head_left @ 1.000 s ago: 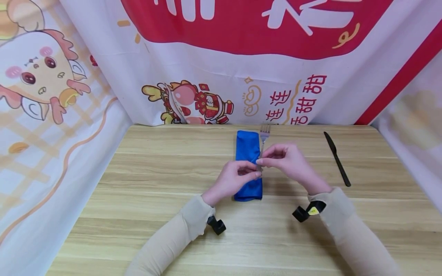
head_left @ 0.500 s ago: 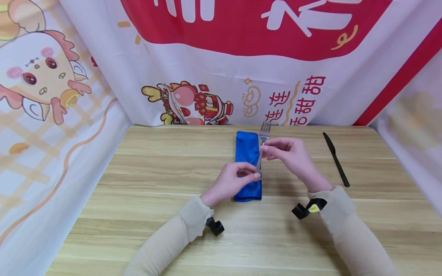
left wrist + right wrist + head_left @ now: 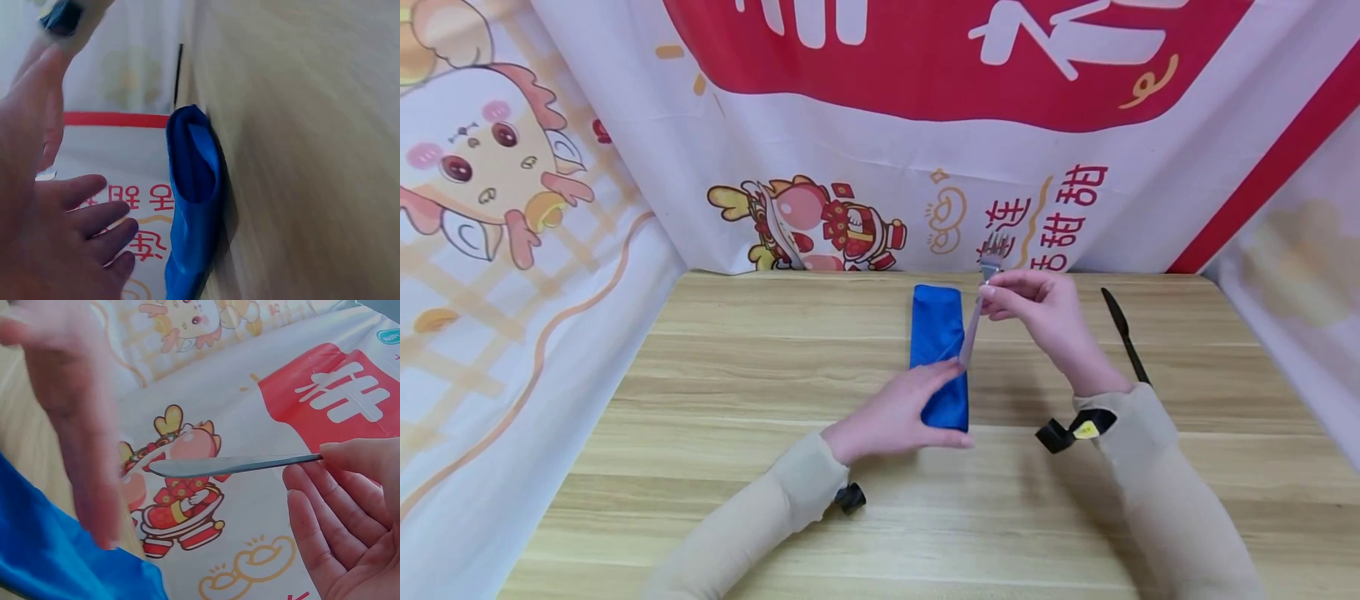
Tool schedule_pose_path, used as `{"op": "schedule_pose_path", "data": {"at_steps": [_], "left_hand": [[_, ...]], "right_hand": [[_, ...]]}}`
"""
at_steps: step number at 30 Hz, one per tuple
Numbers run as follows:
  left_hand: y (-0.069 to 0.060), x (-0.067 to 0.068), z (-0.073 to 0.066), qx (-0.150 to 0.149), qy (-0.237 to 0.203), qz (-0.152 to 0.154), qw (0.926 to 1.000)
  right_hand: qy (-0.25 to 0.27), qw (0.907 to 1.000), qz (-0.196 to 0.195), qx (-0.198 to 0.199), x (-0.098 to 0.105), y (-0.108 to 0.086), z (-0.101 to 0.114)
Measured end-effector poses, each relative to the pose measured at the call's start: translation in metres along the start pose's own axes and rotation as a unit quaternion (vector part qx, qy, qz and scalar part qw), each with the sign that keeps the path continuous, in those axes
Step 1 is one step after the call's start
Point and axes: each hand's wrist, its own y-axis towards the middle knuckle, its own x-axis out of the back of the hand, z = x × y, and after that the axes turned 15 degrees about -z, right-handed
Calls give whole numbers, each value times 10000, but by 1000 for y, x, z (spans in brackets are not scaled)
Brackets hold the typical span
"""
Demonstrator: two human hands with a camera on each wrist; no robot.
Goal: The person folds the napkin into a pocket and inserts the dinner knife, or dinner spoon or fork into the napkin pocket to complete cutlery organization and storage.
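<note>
My right hand (image 3: pixel 1048 321) pinches a metal fork (image 3: pixel 972 332) near its neck, tines away from me, raised off the table. In the right wrist view the fork's handle (image 3: pixel 231 466) sticks out past the thumb and fingers, its end free. My left hand (image 3: pixel 886 412) spreads with thumb and fingers apart over the near half of a folded blue cloth (image 3: pixel 936 325). From the left wrist, the blue cloth (image 3: pixel 194 231) shows an open loop at its near end, and the left fingers (image 3: pixel 103 219) hold nothing. The fork's head is hidden in the right wrist view.
A black knife (image 3: pixel 1123 329) lies to the right on the wooden table (image 3: pixel 737 358), partly behind the right forearm. A printed curtain (image 3: pixel 880 142) rises along the table's far edge, with another at the left side.
The right hand has raised the fork and moved away and slightly right. My left hand has let go of the handle, and its thumb and fingers have spread. The cloth and knife have stayed put.
</note>
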Motion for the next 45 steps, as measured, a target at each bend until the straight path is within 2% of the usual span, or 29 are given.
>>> {"op": "schedule_pose_path", "data": {"at_steps": [3,5,11,16,26,35,41,45], "left_hand": [[-5,-4,1,-435,758,433,9952],[-7,-6,1,-568,1049,708,9903],[-13,-11,-2,-576,1415,1238,9805],[-16,-15,-3,-597,1813,1523,9697],[-16,-19,-5,-537,2243,1708,9579],[-17,-24,-2,-576,2429,1706,9532],[-16,-27,1,-611,2476,1690,9520],[-17,-26,0,-600,2483,1706,9517]], "right_hand": [[9,10000,-33,-79,-1,7,3],[-30,9998,-34,-186,-2,10,3],[-7,9990,70,-435,-11,21,-6],[71,9982,245,-541,-21,30,-20],[-51,9922,516,-1136,-43,43,-60],[-264,9815,801,-1718,-59,46,-94],[-260,9729,1088,-2022,-63,43,-102],[-472,9618,1364,-2325,-64,39,-101]]}}
